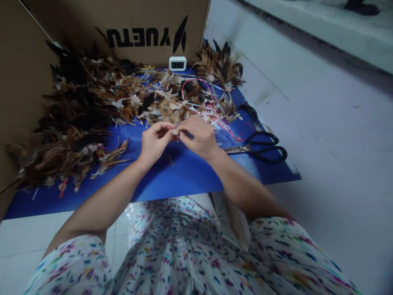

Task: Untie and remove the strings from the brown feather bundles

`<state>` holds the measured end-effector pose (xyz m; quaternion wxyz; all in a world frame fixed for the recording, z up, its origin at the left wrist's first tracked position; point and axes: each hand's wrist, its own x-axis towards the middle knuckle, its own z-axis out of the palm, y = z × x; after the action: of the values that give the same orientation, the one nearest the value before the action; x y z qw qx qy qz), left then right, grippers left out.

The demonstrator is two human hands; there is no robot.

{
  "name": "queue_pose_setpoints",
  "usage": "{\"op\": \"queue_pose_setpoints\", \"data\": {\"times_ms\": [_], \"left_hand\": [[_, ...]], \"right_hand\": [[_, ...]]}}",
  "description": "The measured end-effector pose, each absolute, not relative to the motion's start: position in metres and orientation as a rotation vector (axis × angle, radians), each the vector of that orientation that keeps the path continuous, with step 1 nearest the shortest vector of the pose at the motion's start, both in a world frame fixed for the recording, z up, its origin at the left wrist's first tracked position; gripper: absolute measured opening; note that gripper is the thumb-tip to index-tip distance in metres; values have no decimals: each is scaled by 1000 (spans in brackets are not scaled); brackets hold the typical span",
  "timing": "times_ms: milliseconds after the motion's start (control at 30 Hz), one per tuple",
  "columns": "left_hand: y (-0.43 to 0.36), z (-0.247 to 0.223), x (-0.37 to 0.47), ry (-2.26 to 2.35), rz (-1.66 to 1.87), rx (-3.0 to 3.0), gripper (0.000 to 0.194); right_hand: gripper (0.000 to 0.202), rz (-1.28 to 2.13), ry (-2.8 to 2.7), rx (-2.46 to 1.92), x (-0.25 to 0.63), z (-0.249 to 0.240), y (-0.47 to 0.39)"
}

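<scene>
My left hand (157, 141) and my right hand (198, 135) meet above the near part of the blue table top, fingertips almost touching. Between them is a small pale tuft, seemingly the base of a feather bunch (175, 132). The left thumb and fingers pinch it from one side, and the right fingers close in on it from the other. Most of the bunch is hidden behind my hands. Just beyond lie brown and tan feathers (167, 107), with tangled white and pink string (215, 116) by my right hand. Black-handled scissors (260, 147) rest beside my right wrist.
Dark and brown feather bunches (80, 106) cover the table's left side. More bunches (219, 65) stand at the back right. A white digital clock (177, 64) sits before a cardboard box (144, 16). The blue table top (184, 180) ends near my body; a pale wall (307, 102) runs along the right.
</scene>
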<state>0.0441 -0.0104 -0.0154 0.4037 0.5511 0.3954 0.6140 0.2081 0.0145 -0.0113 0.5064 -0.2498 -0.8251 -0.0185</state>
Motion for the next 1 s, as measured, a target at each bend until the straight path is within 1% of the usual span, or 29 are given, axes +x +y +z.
{"op": "queue_pose_setpoints", "data": {"times_ms": [100,333,433,533,700,1000], "left_hand": [[-7,-21,41,1031,1527,1428,37],[-2,-28,37,1141,1543,1596,14],[-1,-30,37,1163,1544,1626,11],[-2,-31,36,1159,1519,1627,12],[-3,-32,36,1179,1478,1641,17],[-4,-28,37,1166,1486,1633,13]], "right_hand": [[16,88,-1987,-635,207,-13,14],[9,531,-1920,-831,205,-8,6],[13,757,-1803,-889,202,-9,4],[12,927,-1683,-924,199,-12,6],[10,1014,-1561,-932,197,-17,11],[14,1113,-1517,-916,197,-16,13]]}}
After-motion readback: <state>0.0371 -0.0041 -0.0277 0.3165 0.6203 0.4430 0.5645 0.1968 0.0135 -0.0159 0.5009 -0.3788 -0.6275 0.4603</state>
